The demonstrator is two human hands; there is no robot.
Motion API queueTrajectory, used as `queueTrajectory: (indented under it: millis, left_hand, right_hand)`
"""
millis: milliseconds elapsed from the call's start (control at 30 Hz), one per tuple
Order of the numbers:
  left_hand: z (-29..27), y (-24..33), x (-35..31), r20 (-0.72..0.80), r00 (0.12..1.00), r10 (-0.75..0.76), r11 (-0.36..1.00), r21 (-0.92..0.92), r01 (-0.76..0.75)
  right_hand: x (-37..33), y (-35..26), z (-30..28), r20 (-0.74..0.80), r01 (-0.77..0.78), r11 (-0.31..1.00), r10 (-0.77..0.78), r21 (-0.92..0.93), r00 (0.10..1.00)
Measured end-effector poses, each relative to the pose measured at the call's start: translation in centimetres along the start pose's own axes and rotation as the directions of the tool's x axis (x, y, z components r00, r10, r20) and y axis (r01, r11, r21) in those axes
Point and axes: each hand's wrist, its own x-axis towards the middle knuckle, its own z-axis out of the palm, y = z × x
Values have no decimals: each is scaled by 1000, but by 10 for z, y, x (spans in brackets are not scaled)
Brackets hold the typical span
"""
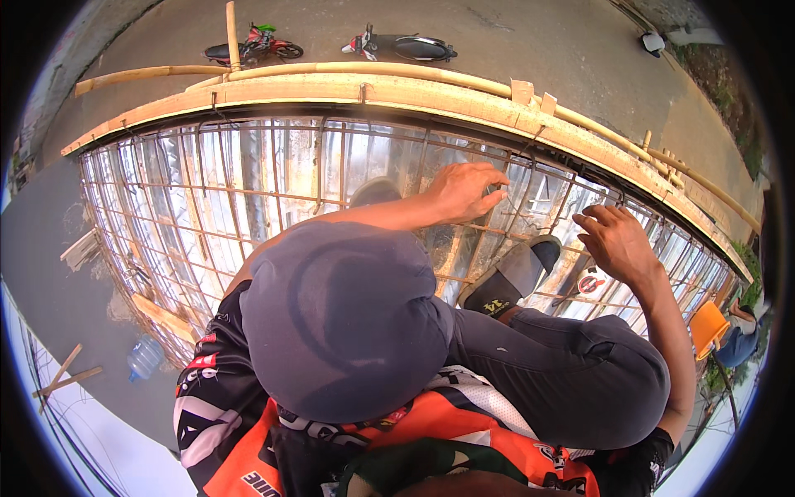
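Observation:
My left hand [465, 192] reaches over a grid of thin rusty steel bars [331, 201], its fingers curled and thumb near the forefinger. A thin dark strand seems to lie at its fingertips, too fine to make out. My right hand [619, 242] hovers to the right over the same grid, fingers bent and a little apart, with nothing visible in them. Between and below the hands, a dark boot [513, 277] rests on the bars. My bent knees in grey trousers [348, 306] hide much of the near grid.
Corrugated metal sheeting [281, 166] lies beneath the bars. A timber board [414, 93] and bamboo pole [447, 79] edge the far side. Two motorbikes [406, 47] stand below on the pavement. A round white object [591, 282], an orange chair [708, 329] and another person [735, 341] are at right.

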Motion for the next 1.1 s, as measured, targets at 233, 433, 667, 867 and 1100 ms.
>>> queueTrajectory:
  millis: [233,433,667,867,1100]
  left_hand:
    - [-79,-5,-41,-499,860,-104,992,-112,56]
    - [-137,-39,-75,-740,540,-401,913,-271,307]
    - [-124,-53,-65,-639,566,-521,852,-435,293]
    - [-134,-54,-69,-534,632,-562,819,-466,335]
    - [-133,-67,-74,-453,668,-590,762,-585,276]
  right_hand:
    - [66,-21,-117,-321,196,957,-259,-215,911]
    - [186,-114,-115,-508,289,941,-339,-177,792]
    - [276,-173,-65,-691,233,967,-99,103,717]
    - [291,-159,-62,-711,297,940,-92,170,697]
    - [313,-161,-83,-674,297,938,-103,179,732]
